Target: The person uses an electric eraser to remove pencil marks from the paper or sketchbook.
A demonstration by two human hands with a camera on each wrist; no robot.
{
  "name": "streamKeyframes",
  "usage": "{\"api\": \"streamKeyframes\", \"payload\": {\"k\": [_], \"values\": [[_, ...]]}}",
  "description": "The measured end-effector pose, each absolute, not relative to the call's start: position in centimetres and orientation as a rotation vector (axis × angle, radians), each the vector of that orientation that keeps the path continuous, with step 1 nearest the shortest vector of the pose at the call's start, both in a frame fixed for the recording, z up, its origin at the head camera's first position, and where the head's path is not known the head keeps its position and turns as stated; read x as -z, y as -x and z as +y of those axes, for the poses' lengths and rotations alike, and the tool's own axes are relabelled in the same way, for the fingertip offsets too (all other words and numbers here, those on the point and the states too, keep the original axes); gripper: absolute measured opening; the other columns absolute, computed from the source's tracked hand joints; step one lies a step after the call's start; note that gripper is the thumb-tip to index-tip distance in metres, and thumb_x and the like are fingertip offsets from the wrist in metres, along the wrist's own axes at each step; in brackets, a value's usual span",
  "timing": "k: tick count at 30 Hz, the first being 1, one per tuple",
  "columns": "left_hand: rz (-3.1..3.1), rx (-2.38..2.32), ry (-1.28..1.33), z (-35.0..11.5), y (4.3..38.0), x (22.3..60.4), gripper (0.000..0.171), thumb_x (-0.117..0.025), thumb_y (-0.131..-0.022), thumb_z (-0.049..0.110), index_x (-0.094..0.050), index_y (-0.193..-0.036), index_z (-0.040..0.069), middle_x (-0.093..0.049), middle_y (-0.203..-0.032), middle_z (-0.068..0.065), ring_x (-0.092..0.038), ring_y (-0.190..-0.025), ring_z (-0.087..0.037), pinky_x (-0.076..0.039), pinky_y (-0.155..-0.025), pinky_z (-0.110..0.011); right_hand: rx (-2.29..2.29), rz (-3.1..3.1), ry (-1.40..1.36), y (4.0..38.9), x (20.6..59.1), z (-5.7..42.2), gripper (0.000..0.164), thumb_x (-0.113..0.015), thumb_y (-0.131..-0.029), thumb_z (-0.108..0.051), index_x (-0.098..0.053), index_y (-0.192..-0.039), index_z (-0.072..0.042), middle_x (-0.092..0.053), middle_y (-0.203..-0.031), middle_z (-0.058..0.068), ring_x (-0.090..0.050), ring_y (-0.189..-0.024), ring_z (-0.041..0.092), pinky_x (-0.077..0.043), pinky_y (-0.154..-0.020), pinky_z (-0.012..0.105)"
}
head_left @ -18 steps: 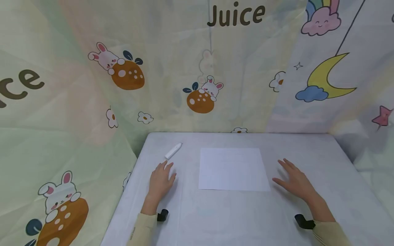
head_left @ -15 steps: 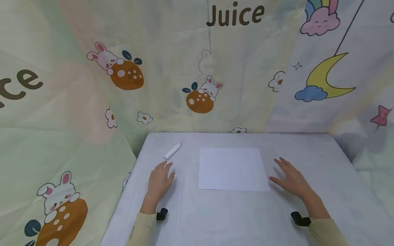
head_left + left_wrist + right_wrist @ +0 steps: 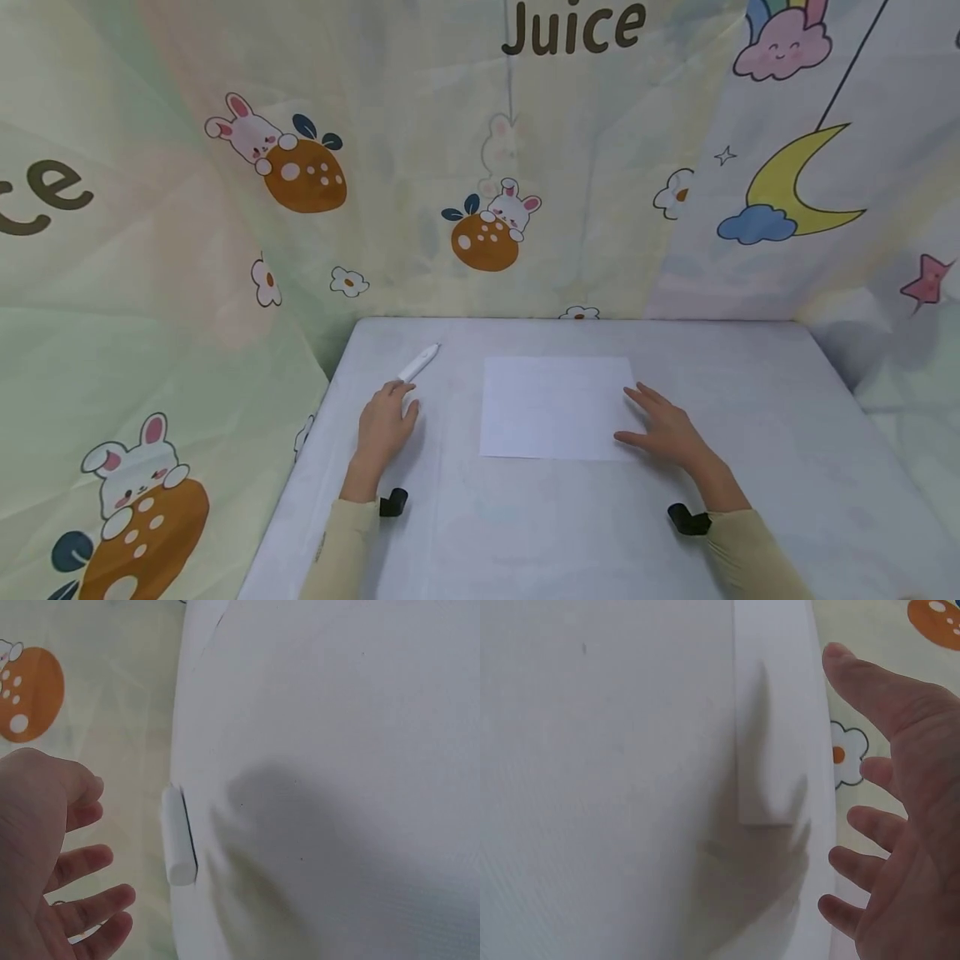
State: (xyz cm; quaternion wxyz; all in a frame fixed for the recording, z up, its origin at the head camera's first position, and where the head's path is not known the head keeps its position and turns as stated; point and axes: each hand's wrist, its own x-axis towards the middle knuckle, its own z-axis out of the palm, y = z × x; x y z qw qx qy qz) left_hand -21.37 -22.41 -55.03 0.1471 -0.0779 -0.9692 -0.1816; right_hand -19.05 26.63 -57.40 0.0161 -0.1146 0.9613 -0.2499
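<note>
Sweeping inward since the earlier frame, the right hand [image 3: 663, 429] is hovering over the right edge of the white paper [image 3: 551, 408] — fingers spread, grasping nothing. The white pen-like stick [image 3: 419, 363] is lying just beyond the left hand [image 3: 384, 423] — loose-fingered, likewise holding nothing.

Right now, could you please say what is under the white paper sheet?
The white paper sheet lies on the pale table, visible around it. In the head view, the right hand hides part of the sheet's edge. Whatever is directly beneath is covered and cannot be seen.
</note>
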Motion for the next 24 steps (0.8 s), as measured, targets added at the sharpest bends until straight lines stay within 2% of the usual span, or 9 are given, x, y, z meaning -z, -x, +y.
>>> {"api": "streamKeyframes", "payload": {"k": [8, 18, 24], "values": [[-2.783, 0.602, 0.162, -23.0, 22.7, 55.1, 0.03, -0.067, -0.091, 0.02, -0.068, -0.118, 0.006, -0.062, -0.12, -0.015, -0.063, -0.097, -0.033, -0.051, -0.075, -0.047, 0.681, 3.032, 0.387, 19.2, 58.9, 25.1, 0.095, -0.075, -0.074, -0.06, -0.046, -0.141, 0.0, -0.036, -0.145, 0.031, -0.034, -0.13, 0.05, -0.031, -0.096, 0.067], [-2.805, 0.751, 0.075, -23.5, 24.3, 55.7, 0.034, -0.066, -0.092, 0.018, -0.063, -0.124, 0.006, -0.059, -0.123, -0.015, -0.06, -0.105, -0.031, -0.048, -0.083, -0.048, 0.618, 3.082, 0.352, 18.8, 60.1, 24.5, 0.099, -0.075, -0.072, -0.062, -0.048, -0.137, 0.007, -0.038, -0.144, 0.032, -0.031, -0.132, 0.05, -0.027, -0.099, 0.065], [-2.834, 0.856, -0.007, -23.8, 26.1, 56.3, 0.04, -0.065, -0.092, 0.023, -0.06, -0.128, 0.007, -0.058, -0.126, -0.014, -0.057, -0.111, -0.031, -0.045, -0.09, -0.048, 0.599, 3.092, 0.32, 18.8, 60.4, 24.8, 0.1, -0.073, -0.073, -0.064, -0.047, -0.137, 0.008, -0.036, -0.145, 0.031, -0.027, -0.134, 0.049, -0.021, -0.102, 0.065]]}}
